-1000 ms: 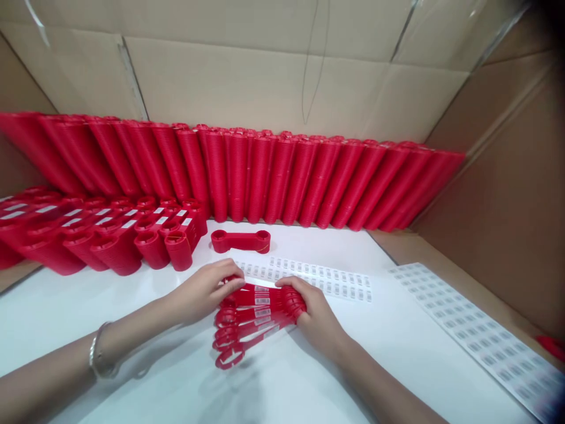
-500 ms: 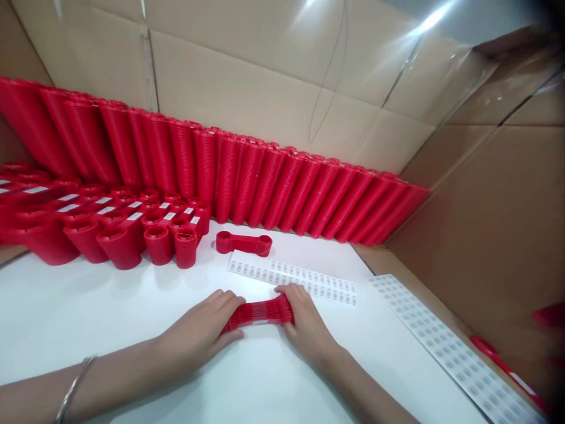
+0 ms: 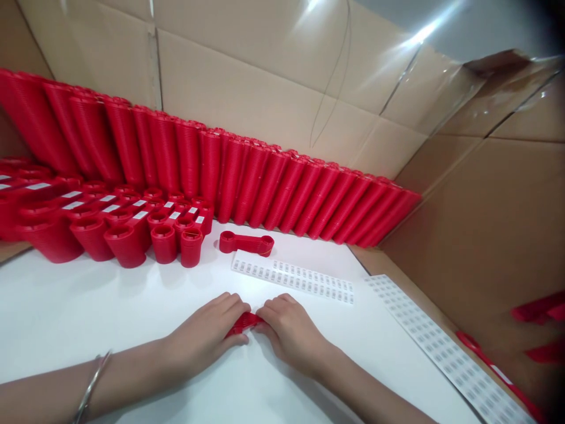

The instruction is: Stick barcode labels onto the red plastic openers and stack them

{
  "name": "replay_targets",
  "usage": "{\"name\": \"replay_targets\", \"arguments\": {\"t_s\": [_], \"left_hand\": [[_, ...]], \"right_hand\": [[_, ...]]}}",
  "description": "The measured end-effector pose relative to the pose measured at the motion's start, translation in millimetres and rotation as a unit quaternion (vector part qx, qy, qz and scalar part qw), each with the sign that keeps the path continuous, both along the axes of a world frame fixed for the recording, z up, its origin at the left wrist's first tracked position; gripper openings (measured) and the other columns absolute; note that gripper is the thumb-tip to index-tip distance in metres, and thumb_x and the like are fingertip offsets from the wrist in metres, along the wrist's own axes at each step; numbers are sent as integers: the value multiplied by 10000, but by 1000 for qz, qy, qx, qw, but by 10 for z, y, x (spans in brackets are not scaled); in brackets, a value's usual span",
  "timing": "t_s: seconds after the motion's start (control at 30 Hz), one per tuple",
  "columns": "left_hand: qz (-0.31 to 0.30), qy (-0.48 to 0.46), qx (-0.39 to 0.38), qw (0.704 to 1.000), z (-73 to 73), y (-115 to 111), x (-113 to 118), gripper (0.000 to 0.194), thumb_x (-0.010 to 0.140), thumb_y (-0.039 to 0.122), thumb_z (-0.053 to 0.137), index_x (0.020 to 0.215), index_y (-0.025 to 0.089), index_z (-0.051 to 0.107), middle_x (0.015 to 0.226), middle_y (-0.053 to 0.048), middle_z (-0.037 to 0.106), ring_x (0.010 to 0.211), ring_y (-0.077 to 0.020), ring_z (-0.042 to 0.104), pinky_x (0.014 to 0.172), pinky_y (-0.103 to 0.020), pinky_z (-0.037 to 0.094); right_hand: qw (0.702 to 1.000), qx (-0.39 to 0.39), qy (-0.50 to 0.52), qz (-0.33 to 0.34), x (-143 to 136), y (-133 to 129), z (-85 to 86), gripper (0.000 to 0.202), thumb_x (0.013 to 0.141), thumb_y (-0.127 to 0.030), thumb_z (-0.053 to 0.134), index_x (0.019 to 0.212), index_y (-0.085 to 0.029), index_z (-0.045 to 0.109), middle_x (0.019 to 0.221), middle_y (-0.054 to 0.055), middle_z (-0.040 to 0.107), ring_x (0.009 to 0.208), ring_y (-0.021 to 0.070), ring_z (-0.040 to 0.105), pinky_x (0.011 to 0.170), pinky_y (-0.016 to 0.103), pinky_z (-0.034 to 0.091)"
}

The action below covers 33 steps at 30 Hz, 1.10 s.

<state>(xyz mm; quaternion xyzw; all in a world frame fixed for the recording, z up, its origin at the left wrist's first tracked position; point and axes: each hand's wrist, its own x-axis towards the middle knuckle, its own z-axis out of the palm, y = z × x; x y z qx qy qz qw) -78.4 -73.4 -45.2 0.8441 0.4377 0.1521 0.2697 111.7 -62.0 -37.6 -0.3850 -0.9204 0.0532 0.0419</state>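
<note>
Low over the white table, a small bundle of red plastic link pieces (image 3: pixel 244 323) lies between my two hands, mostly covered by my fingers. My left hand (image 3: pixel 206 330) is closed round its left part, thumb below and fingers above. My right hand (image 3: pixel 292 333) pinches it farther right, with the fingertips close to those of my left. Just beyond them lies a sheet of small printed labels (image 3: pixel 293 277). A short red stack of links with round ends (image 3: pixel 247 242) rests behind that sheet.
Red stacks with white labels (image 3: pixel 126 247) stand at the left of the white table (image 3: pixel 145 312). Tall red stacks (image 3: pixel 251 182) lean along the cardboard wall (image 3: pixel 265 70). A larger label sheet (image 3: pixel 441 341) lies at the right edge, beside a labelled red piece (image 3: pixel 498 371).
My right hand has shifted left along the red bundle, close to my left hand, and now covers more of it. My left hand keeps its hold. The view has shifted slightly.
</note>
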Motion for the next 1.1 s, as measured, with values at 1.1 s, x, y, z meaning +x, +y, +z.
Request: {"name": "replay_targets", "arguments": {"t_s": [1.1], "left_hand": [[3, 354, 1, 935, 511, 1794, 329, 249, 823, 327, 555, 986, 140, 582, 930, -54, 619, 791, -166, 596, 688, -310, 489]], "right_hand": [[976, -32, 120, -181, 584, 1550, 317, 227, 800, -154, 504, 1000, -133, 610, 1072, 83, 611, 951, 155, 553, 798, 236, 410]]}}
